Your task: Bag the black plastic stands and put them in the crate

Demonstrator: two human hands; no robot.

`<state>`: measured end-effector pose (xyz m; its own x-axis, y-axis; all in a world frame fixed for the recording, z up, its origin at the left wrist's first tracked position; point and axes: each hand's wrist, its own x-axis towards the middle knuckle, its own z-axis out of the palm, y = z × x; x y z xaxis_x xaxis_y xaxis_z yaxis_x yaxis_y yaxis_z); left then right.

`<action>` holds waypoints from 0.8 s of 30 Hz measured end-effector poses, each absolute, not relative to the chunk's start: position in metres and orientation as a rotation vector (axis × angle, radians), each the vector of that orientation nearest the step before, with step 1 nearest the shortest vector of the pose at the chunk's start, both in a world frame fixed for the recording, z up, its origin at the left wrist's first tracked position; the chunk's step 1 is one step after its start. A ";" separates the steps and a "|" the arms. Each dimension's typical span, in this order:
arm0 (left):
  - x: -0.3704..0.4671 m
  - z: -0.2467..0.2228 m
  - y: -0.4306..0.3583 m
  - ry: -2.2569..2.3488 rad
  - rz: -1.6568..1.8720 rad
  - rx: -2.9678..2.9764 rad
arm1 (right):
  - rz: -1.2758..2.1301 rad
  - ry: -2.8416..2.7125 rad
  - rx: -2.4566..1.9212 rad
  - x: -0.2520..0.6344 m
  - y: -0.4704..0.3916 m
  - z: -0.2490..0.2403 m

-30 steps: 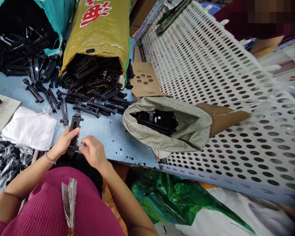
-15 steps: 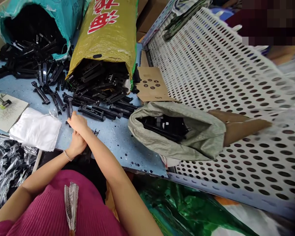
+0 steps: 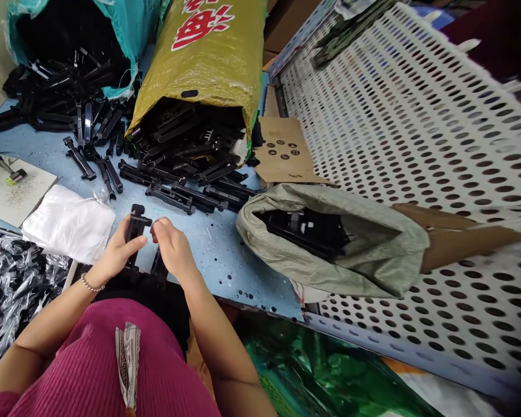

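My left hand (image 3: pixel 118 249) is closed round a black plastic part (image 3: pixel 136 226), which stands upright near the table's front edge. Just to the right, my right hand (image 3: pixel 173 246) has its fingers bent round another black part (image 3: pixel 158 265) that hangs below them, partly hidden. The two hands are apart, with a small gap between them. Beyond them many black parts (image 3: pixel 171 197) lie in a loose heap in front of the open yellow sack (image 3: pixel 208 63).
A teal sack (image 3: pixel 132 35) of black parts lies at the back left. White plastic bags (image 3: pixel 69 223) are beside a board with a brush (image 3: pixel 15 174). On the right are a grey-green sack (image 3: pixel 373 255) and a perforated white crate (image 3: pixel 395 116).
My hands were crossed, the right reaching over the left to the heap's edge. Now they are side by side, each with a black part. The view has shifted slightly.
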<state>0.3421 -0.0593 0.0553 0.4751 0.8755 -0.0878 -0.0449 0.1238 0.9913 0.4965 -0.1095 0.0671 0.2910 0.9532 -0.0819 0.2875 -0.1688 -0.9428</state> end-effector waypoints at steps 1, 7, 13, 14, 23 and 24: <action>0.344 0.056 -0.062 0.818 0.786 1.281 | 0.943 -1.132 -1.634 0.499 -0.103 0.069; 0.354 0.053 -0.059 0.886 0.700 1.101 | 1.227 -1.180 -1.451 0.491 -0.125 0.053; 0.355 0.037 -0.050 0.990 0.664 0.947 | 0.455 -1.942 -1.574 0.481 -0.163 0.036; 0.356 0.029 -0.049 1.039 0.686 1.007 | 0.431 -1.972 -1.590 0.488 -0.155 0.036; 0.370 -0.026 -0.055 1.097 0.799 1.809 | -0.009 -1.773 -2.288 0.583 -0.036 0.019; 0.370 -0.024 -0.055 1.076 0.800 1.763 | -0.013 -1.765 -2.265 0.582 -0.037 0.019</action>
<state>0.3703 -0.0549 -0.0244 0.4134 0.9077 0.0715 0.3303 -0.2227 0.9173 0.5816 -0.0370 0.0188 0.2578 0.9509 0.1711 0.9534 -0.2216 -0.2049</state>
